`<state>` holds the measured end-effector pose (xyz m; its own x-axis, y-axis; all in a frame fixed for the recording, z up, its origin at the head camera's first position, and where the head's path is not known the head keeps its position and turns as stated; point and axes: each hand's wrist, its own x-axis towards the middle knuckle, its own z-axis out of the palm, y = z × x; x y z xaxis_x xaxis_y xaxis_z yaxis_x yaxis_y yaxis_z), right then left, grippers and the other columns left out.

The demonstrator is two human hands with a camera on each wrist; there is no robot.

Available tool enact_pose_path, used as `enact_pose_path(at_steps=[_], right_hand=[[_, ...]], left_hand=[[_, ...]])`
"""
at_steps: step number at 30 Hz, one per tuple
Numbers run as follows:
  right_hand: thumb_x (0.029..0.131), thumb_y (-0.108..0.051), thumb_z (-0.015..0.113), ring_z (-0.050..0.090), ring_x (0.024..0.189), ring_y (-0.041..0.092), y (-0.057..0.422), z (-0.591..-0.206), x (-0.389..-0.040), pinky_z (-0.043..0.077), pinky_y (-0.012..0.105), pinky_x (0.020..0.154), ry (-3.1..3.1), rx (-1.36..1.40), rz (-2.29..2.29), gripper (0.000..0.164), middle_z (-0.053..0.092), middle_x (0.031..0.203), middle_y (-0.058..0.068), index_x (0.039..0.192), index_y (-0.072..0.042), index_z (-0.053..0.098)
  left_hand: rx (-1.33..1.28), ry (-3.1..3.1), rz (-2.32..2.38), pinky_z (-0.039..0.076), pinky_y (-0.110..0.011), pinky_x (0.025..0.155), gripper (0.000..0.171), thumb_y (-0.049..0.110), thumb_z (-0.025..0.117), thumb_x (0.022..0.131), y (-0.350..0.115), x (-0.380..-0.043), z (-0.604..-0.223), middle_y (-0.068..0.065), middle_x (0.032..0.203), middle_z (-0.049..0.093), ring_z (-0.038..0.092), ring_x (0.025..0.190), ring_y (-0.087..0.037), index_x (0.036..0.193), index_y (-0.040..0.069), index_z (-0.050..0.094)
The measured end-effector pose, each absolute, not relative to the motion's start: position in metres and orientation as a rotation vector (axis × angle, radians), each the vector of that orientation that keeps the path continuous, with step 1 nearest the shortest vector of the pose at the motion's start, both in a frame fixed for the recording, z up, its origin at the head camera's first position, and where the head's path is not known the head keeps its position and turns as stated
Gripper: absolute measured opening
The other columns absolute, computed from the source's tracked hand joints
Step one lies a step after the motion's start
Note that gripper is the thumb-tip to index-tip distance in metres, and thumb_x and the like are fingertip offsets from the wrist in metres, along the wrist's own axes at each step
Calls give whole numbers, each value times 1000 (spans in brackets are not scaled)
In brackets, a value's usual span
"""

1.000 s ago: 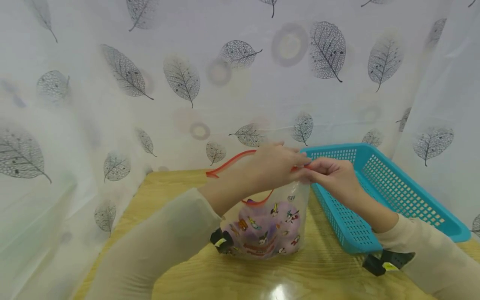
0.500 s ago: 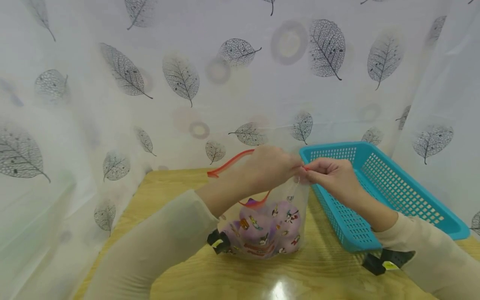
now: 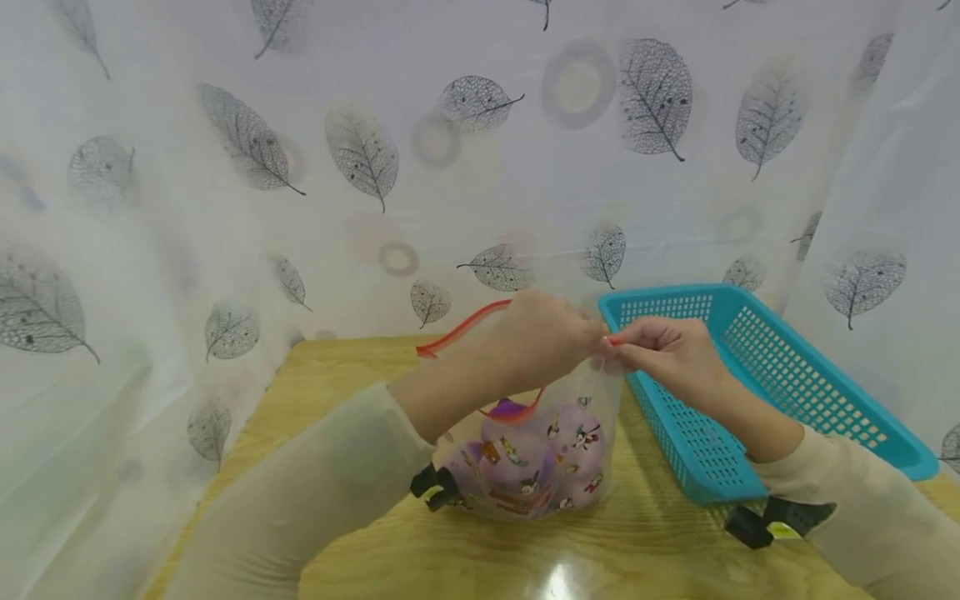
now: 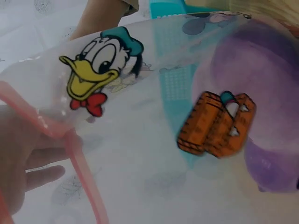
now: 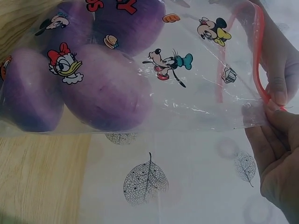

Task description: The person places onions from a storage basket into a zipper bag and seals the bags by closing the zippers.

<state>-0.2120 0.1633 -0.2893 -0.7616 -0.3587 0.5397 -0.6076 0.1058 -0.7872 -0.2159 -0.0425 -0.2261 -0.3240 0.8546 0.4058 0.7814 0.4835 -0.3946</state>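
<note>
A clear zip bag (image 3: 600, 400) with cartoon prints and a red zip strip (image 3: 465, 325) stands on the table. Several purple rounded things (image 5: 107, 88) fill its lower part; their kind is unclear. My left hand (image 3: 551, 333) reaches across the top and pinches the strip near the bag's right end. Beside it, my right hand (image 3: 675, 354) pinches the bag's right corner between thumb and forefinger. The mouth gapes on the left, where the red strips stand apart. In the left wrist view, the bag's printed film covers part of the left hand (image 4: 42, 154).
A turquoise plastic basket (image 3: 750, 337) with perforated walls stands on the right, close to the right forearm. The wooden table (image 3: 337, 375) meets a pale leaf-printed curtain (image 3: 510, 183) at the back and left.
My left fingers, stretched over the right hand's fingertips a second ago, have drawn back and curled at the strip. The right hand keeps its pinch on the corner, almost unmoved.
</note>
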Motion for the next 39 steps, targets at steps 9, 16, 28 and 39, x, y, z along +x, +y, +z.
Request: enact_pose_path(at_steps=[9,16,28,39], right_hand=[[85,14,59,71,75,12,164,-288,-212,58,29,62,-2101,1074,1753,10,74,83,-1,85,10,68],[84,7,64,70,74,6,167,-281,-213,57,22,62,-2307,993,1483,8,73,82,-11,88,4,71],[78,0,72,65,68,0,170,-255,-216,50,10,57,-2248,1301,753,14,73,80,-1,90,-7,75],[87,2,63,67,74,0,175,-251,-212,56,18,59,-2400,1276,964,15,74,83,1,94,-6,74]], left_hand=[[-1369,-2086,150,9,-18,44,37,33,56,95,-56,-215,-232,8,56,23,13,49,-6,61,19,54],[-1347,-2224,46,12,-16,44,33,31,57,96,-59,-217,-231,10,54,29,20,47,-3,66,17,58],[-1356,-2401,-35,38,-19,47,23,32,53,97,-49,-219,-227,8,70,62,49,56,-5,97,20,72],[-1306,-2551,-103,30,-16,45,25,40,56,94,-42,-219,-223,9,66,62,45,55,-5,90,22,73]])
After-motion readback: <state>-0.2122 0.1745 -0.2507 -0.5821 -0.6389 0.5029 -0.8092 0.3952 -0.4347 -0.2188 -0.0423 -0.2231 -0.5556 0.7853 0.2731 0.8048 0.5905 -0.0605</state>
